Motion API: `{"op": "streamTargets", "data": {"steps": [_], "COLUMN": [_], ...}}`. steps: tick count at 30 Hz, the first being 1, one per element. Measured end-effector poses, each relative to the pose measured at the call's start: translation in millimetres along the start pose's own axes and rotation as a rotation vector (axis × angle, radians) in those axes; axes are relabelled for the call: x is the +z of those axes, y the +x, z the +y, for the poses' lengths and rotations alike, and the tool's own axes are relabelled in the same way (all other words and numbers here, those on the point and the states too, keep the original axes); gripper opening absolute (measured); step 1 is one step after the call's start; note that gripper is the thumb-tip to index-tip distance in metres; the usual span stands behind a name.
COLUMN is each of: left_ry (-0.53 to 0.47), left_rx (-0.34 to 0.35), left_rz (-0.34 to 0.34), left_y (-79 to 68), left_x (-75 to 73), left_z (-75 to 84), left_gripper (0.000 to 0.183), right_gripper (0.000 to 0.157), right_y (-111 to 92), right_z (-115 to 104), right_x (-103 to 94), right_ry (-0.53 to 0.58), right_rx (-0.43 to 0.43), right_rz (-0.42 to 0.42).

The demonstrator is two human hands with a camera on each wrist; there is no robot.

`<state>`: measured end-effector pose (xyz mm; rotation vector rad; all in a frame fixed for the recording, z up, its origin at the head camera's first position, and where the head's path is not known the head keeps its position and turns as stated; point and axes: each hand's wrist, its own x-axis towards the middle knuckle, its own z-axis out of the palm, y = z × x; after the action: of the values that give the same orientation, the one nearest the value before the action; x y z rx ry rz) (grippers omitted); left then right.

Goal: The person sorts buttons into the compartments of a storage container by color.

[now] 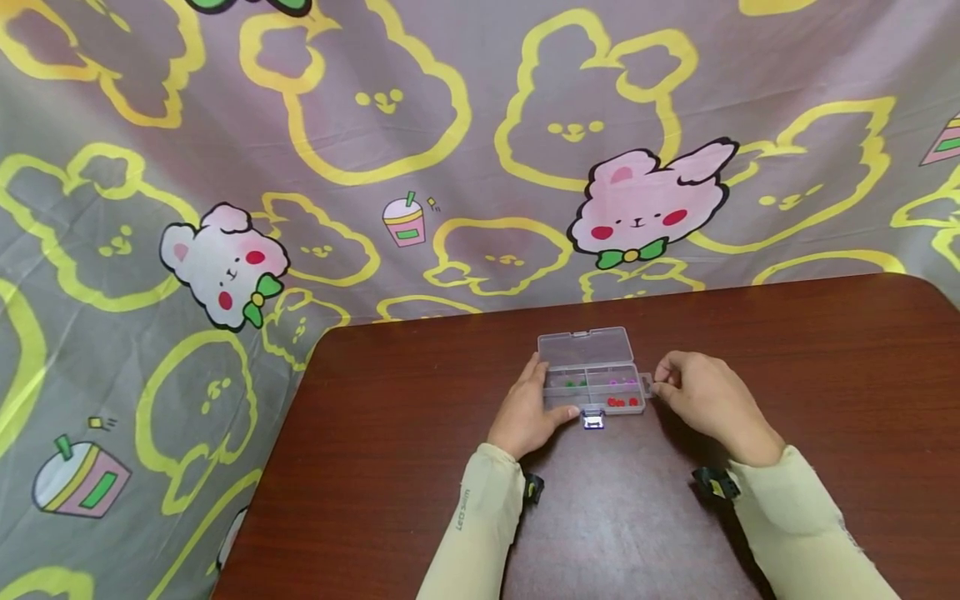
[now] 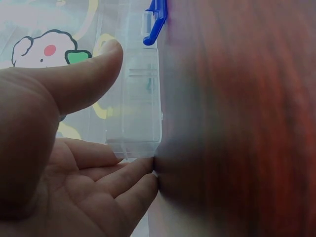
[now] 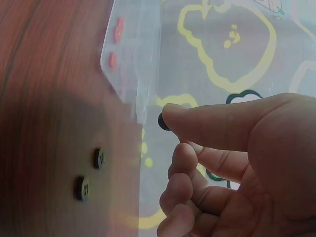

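Note:
A clear plastic compartment box point(image 1: 587, 388) lies on the table with its hinged lid point(image 1: 585, 348) tipped back. My left hand point(image 1: 522, 412) holds the box's left end, thumb along the front edge and fingers at the side. In the right wrist view, my right hand point(image 3: 217, 153) pinches a small black button point(image 3: 164, 121) between thumb and index finger, close by the box's right end. Small red pieces point(image 1: 622, 402) lie in the front right compartment, purple ones point(image 1: 622, 382) behind them, green ones point(image 1: 575, 384) in the back left.
Two black buttons point(image 3: 99, 158) rest on the table near my right hand, hidden in the head view. A blue latch point(image 1: 593, 419) juts from the box's front, and a hanging tab point(image 1: 648, 384) from its right end. A patterned cloth point(image 1: 495, 167) hangs behind the brown table point(image 1: 390, 433).

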<state>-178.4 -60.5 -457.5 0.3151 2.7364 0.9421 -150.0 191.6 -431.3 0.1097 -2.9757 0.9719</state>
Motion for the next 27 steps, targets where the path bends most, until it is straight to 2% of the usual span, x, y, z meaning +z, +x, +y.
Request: {"op": "streamTargets", "data": {"steps": [16, 27], "left_ry": [0.004, 0.000], "left_rx": [0.001, 0.001], "left_rz": [0.001, 0.013], "left_y": [-0.2, 0.5], "left_x": [0.0, 0.6], "left_z": [-1.4, 0.5], "left_gripper": [0.086, 0.085], "right_gripper": [0.010, 0.011], "right_y": [2, 3], "right_z": [-19, -29], "right_x": [13.4, 22.0], "right_ry": [0.003, -0.011], "right_rx": [-0.016, -0.056], "right_rz": [-0.012, 0.004]}}
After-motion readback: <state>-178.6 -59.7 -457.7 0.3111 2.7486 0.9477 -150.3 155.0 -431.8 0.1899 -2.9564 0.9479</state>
